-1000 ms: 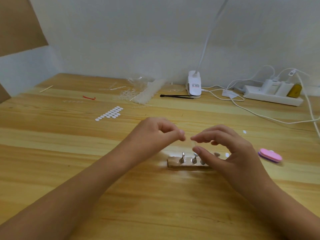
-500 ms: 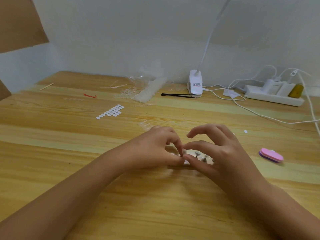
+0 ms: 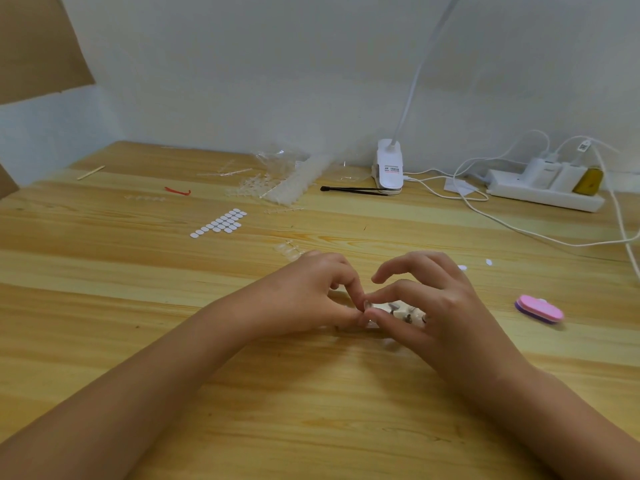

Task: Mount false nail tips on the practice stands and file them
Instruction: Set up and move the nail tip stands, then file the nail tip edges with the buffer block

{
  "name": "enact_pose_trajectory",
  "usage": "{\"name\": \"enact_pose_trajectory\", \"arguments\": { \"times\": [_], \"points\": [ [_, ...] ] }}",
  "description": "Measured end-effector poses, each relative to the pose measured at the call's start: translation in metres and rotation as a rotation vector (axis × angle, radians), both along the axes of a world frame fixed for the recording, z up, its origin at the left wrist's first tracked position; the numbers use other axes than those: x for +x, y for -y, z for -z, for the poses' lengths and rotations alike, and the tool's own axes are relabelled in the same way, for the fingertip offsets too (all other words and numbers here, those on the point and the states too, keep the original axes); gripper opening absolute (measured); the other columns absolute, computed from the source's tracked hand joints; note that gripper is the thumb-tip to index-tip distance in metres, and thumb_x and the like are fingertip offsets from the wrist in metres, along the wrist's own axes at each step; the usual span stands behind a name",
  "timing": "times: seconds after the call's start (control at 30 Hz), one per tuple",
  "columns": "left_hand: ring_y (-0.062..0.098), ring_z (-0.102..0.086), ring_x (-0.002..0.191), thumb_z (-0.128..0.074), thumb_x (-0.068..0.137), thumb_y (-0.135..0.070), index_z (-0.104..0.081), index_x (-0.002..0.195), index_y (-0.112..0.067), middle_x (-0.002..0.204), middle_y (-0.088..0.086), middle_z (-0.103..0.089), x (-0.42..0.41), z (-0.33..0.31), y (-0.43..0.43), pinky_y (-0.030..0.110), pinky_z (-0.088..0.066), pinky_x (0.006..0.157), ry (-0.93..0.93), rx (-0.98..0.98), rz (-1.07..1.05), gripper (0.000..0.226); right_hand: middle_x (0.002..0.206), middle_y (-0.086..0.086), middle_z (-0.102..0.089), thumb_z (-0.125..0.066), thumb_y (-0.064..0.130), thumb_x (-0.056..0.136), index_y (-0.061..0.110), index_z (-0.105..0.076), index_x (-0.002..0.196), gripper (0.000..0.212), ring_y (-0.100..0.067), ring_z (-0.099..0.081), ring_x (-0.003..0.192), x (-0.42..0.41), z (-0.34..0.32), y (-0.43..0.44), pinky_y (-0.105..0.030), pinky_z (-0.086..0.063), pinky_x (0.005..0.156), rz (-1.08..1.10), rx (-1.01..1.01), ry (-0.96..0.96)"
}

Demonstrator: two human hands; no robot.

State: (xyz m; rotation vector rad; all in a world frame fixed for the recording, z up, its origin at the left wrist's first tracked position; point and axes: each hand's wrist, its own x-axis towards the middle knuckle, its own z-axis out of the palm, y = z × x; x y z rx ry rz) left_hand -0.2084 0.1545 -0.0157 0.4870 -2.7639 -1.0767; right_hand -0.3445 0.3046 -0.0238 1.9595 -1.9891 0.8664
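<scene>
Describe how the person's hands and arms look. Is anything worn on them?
The left forearm and the right forearm are bare as far as the frame edge; no sleeve shows. The left hand and the right hand wear no gloves, and no ring, watch or bracelet is visible.

Centre frame, a clear tip (image 3: 367, 304) sits over the left end of the half-hidden pegged stand (image 3: 401, 311); a pink file (image 3: 538, 308) lies flat at right.
</scene>
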Motion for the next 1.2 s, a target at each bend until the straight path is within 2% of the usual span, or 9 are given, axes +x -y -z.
{"name": "enact_pose_trajectory", "arguments": {
  "times": [0.23,0.4,0.53,0.67,0.8,0.87,1.03,1.13,1.2],
  "points": [
    [0.0,-0.05,0.104,-0.078,0.076,-0.046,-0.063,0.069,-0.045,0.1,-0.02,-0.06,-0.001,0.0,0.002,0.024,-0.045,0.085,-0.012,0.026,-0.007,0.016,0.098,0.01,-0.065,-0.058,0.049,0.081,0.026,-0.077,0.09,0.032,-0.013,-0.052,0.105,0.0,0.002,-0.002,-0.036,-0.043,0.089,0.005,0.019,0.12],
    [-0.005,-0.064,0.086,-0.084,0.074,-0.036,-0.067,0.063,-0.042,0.095,-0.014,-0.062,-0.003,-0.001,0.001,0.014,-0.049,0.075,-0.031,0.137,-0.055,0.022,0.109,0.017,-0.059,-0.071,0.046,0.078,0.032,-0.065,0.12,0.044,-0.003,-0.05,0.11,-0.011,0.0,-0.01,-0.024,-0.038,0.097,0.023,0.1,0.303],
    [-0.008,-0.059,0.078,-0.083,0.076,-0.035,-0.07,0.07,-0.041,0.087,-0.027,-0.066,-0.004,0.0,0.0,0.015,-0.045,0.071,-0.09,0.208,-0.184,0.015,0.11,0.022,-0.058,-0.073,0.047,0.075,0.041,-0.052,0.127,0.057,0.002,-0.049,0.112,-0.021,-0.004,-0.014,-0.012,-0.036,0.093,0.03,0.126,0.38],
    [-0.006,-0.063,0.07,-0.079,0.069,-0.043,-0.071,0.082,-0.027,0.089,-0.013,-0.076,-0.003,-0.01,0.004,0.012,-0.048,0.062,-0.362,0.488,-0.306,0.022,0.106,0.016,-0.066,-0.063,0.047,0.077,0.029,-0.065,0.116,0.043,-0.002,-0.058,0.103,-0.047,-0.033,-0.024,-0.015,-0.041,0.09,0.072,-0.044,0.363],
    [0.004,-0.055,0.06,-0.09,0.065,-0.019,-0.07,0.093,-0.017,0.083,0.001,-0.074,-0.003,-0.011,0.006,0.015,-0.05,0.058,-0.517,0.862,-0.327,0.034,0.096,0.016,-0.068,-0.06,0.029,0.09,0.025,-0.072,0.097,0.015,0.004,-0.061,0.087,-0.094,-0.06,-0.053,-0.008,-0.044,0.073,0.307,-0.207,0.293],
    [0.003,-0.057,0.063,-0.087,0.059,-0.023,-0.078,0.088,-0.021,0.082,0.001,-0.072,-0.005,-0.01,0.002,0.013,-0.051,0.059,-0.541,0.966,-0.301,0.03,0.094,0.013,-0.067,-0.064,0.026,0.09,0.026,-0.072,0.096,0.01,0.003,-0.06,0.084,-0.115,-0.057,-0.065,-0.011,-0.043,0.068,0.437,-0.049,0.315],
    [0.003,-0.068,0.075,-0.081,0.062,-0.025,-0.081,0.094,-0.017,0.094,0.004,-0.076,-0.006,-0.007,-0.009,0.012,-0.053,0.069,-0.505,1.034,-0.243,0.033,0.098,0.013,-0.061,-0.072,0.043,0.082,0.041,-0.062,0.097,0.018,-0.003,-0.06,0.089,-0.127,-0.042,-0.075,-0.019,-0.047,0.076,0.512,0.625,0.31],
    [0.004,-0.069,0.083,-0.079,0.066,-0.032,-0.08,0.094,-0.024,0.095,0.003,-0.077,-0.006,-0.006,-0.016,0.012,-0.052,0.072,-0.481,0.921,-0.253,0.03,0.09,0.009,-0.064,-0.07,0.039,0.085,0.04,-0.066,0.087,0.005,-0.006,-0.06,0.082,-0.123,-0.04,-0.073,-0.021,-0.049,0.075,0.488,0.664,0.268],
    [0.003,-0.07,0.085,-0.077,0.069,-0.035,-0.079,0.09,-0.027,0.094,0.0,-0.077,-0.006,-0.006,-0.021,0.012,-0.051,0.071,-0.481,0.808,-0.264,0.023,0.085,0.007,-0.067,-0.07,0.038,0.085,0.037,-0.069,0.085,0.002,-0.007,-0.062,0.078,-0.118,-0.044,-0.07,-0.021,-0.051,0.07,0.426,0.538,0.326]
  ]
}}
